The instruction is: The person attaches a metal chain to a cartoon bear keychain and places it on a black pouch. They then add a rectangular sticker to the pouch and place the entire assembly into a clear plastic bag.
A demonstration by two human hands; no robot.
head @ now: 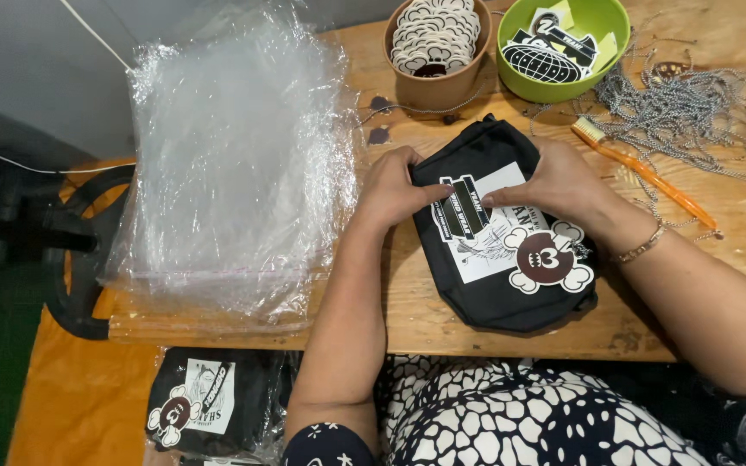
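Right now, a big wooden bench [442, 328] fills most of the view. On its left side sits a tall stack of clear plastic bags [235, 164], shiny and crinkly. Near the middle of the bench lies a black folded cloth piece [511, 302], flat and close to the front edge. A white card [489, 255] rests on top of it, and a dark red skull sticker [548, 259] sits on the card's lower right part.

Both hands are on the cloth. The left hand [390, 192] presses down on the left edge, and its fingers are curled narrow, pinching a black striped sticker [466, 207]. The right hand [559, 183] comes in from the other side — its fingers are narrow too, with the tips touching the same sticker and the card. A thin gold bracelet [641, 250] is on the right wrist.

At the back stand two bowls, side by side. The brown paper bowl [439, 86] holds many white stickers — the green bowl [563, 82] holds black and white ones. To the right lie a tangle of grey cords [692, 112] and an orange toothbrush [641, 173]. Below the bench, a packed black cloth in a clear bag [209, 401] lies on the orange floor [79, 406].
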